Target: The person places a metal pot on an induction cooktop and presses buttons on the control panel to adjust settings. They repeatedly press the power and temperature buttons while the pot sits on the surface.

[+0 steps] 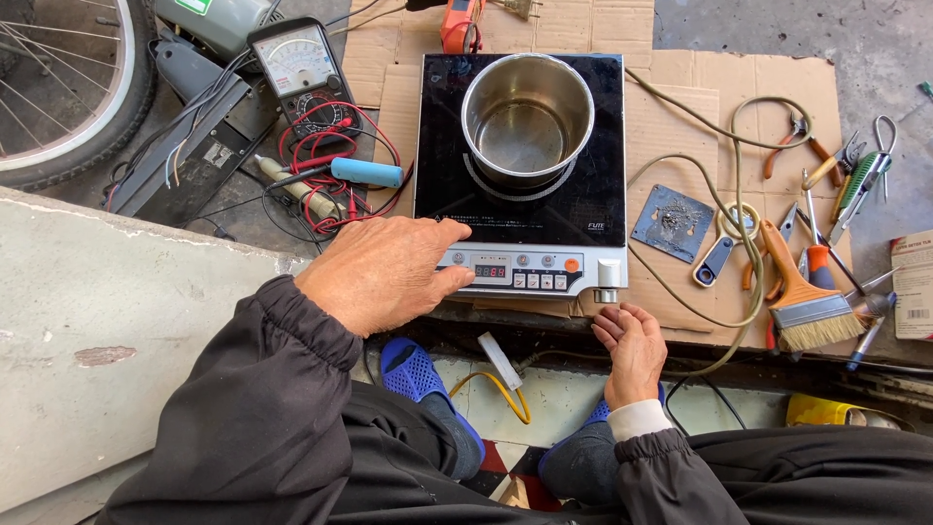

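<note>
I took the induction cooktop [520,165] as my landmark; it lay flat on sheets of cardboard [680,87]. A steel pot [527,117] stood on its glass top, toward the far right, with what looked like a little water inside. The display on the near control strip glowed red, so I judged the cooker already powered and the pot set in place; whether heating was under way I could not tell, and the setting of the controls seemed to be what remained.

My left hand [384,272] lay over the strip's near-left corner, fingers together and stretched flat across the buttons, clamped on nothing. My right hand [632,345] was just below the near-right corner under the white knob [608,272], fingers loosely curled and holding nothing.

Left of the cooker sat an analogue meter [296,63] with red leads; right of it lay a paintbrush [802,297] and pliers [802,136].
</note>
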